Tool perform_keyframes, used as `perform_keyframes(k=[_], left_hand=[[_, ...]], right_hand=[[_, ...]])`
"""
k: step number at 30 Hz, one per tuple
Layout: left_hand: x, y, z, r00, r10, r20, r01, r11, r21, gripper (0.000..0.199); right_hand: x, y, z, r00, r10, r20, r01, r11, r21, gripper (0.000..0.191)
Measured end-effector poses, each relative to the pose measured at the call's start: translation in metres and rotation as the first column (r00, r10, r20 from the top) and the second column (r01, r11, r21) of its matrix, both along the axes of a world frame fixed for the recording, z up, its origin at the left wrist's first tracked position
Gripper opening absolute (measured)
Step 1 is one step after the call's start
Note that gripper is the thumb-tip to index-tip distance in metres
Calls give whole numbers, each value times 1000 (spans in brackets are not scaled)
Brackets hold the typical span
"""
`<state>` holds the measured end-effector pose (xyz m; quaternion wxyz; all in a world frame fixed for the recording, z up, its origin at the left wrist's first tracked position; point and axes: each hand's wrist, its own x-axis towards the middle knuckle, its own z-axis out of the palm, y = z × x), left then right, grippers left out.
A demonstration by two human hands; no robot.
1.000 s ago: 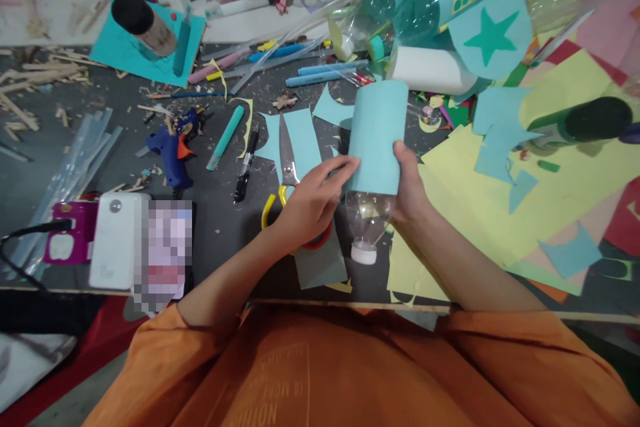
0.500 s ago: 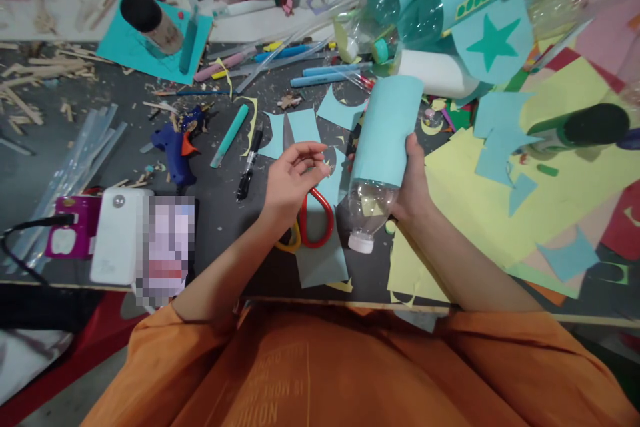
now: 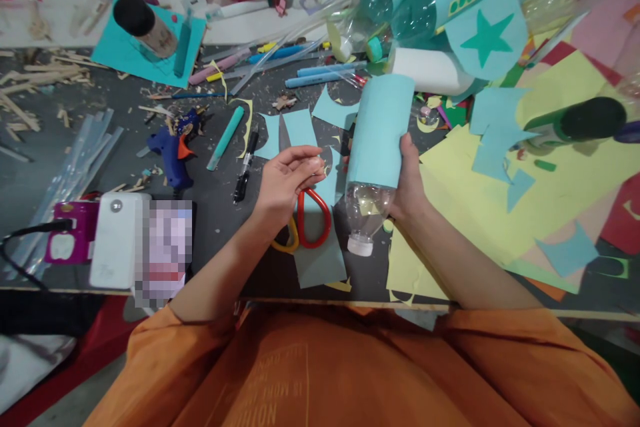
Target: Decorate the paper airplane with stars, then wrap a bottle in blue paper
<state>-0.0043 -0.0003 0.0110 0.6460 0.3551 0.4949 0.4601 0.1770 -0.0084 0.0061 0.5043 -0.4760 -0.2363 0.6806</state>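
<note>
My right hand [image 3: 411, 180] is wrapped around a plastic bottle [image 3: 369, 203] covered in light blue paper. The bottle tilts slightly, with its clear neck and white cap pointing down toward me. To its left, my left hand [image 3: 287, 187] hovers with thumb and fingertips pinched together; whatever they hold, if anything, is too small to make out. Beneath that hand lie scissors [image 3: 327, 227] with red and yellow handles, partly over light blue paper scraps [image 3: 320, 270]. A black pen [image 3: 246, 170] rests left of my left hand.
A blue glue gun [image 3: 173, 153], glue sticks [image 3: 75, 180] and a white power bank [image 3: 119, 240] lie at left. Paper-wrapped bottles [image 3: 450, 3] crowd the back right. Yellow paper sheets [image 3: 465, 213] and a dark-capped bottle [image 3: 590, 119] are at right.
The fingertips of my left hand have drawn closer together in a pinch. My right hand keeps its hold on the bottle; the whole view has shifted slightly.
</note>
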Motion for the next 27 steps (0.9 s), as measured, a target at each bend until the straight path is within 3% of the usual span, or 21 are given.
perform_keyframes(k=[7, 11, 15, 18, 21, 24, 27], left_hand=[[-4, 1, -7, 996, -48, -75, 51, 998, 33, 30], [-4, -1, -6, 992, -86, -94, 94, 993, 78, 37], [-2, -6, -3, 987, -57, -148, 78, 987, 140, 27], [-1, -8, -4, 974, -47, -221, 103, 962, 252, 30], [-2, -9, -8, 951, -145, -272, 226, 927, 298, 50], [-2, -10, -8, 951, -182, -250, 246, 935, 255, 65], [0, -10, -6, 978, -158, -135, 184, 960, 209, 63]], right_hand=[[-1, 1, 4, 998, 67, -5, -67, 997, 25, 72], [1, 0, 8, 996, 68, -52, -66, 997, 41, 55], [0, -2, 5, 996, 75, -48, -72, 996, 59, 47], [-4, -4, 0, 999, 8, 51, -13, 996, 92, 55], [-8, -6, -4, 991, -63, 121, 46, 990, 133, 62], [-9, -9, -3, 996, 24, 84, -34, 991, 128, 61], [-7, -11, -1, 986, 165, 31, -168, 973, 160, 61]])
